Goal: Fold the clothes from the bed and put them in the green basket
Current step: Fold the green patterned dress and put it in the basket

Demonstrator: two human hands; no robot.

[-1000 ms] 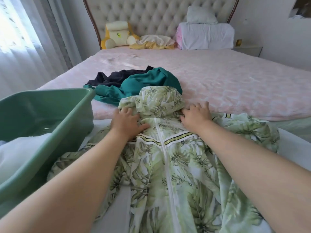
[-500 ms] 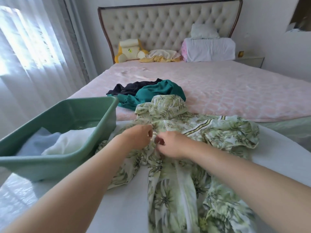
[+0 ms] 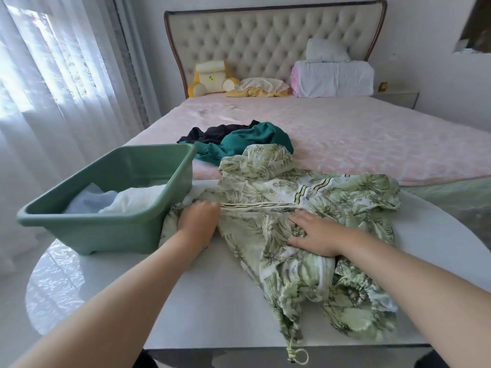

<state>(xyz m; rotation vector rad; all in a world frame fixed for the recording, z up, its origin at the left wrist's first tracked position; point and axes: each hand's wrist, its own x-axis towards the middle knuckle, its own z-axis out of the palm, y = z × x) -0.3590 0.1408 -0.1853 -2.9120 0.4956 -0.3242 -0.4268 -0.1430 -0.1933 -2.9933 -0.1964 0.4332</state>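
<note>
Our leaf-print jacket [image 3: 265,187] lies on the counter [image 3: 435,235], just right of the green basket [image 3: 93,232]. The right hand [image 3: 314,236] is spread flat, pinning it, and the left hand [image 3: 198,219] grips its left edge. We should fold squarely inward.

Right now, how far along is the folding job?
Done: a white piece and a blue piece lie in the basket. In hand: left hand grips the jacket on the table, right hand presses it; unfolded. Left: teal garment and dark garment on the bed.

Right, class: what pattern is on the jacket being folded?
The jacket has green leaves on white; head view.
</note>
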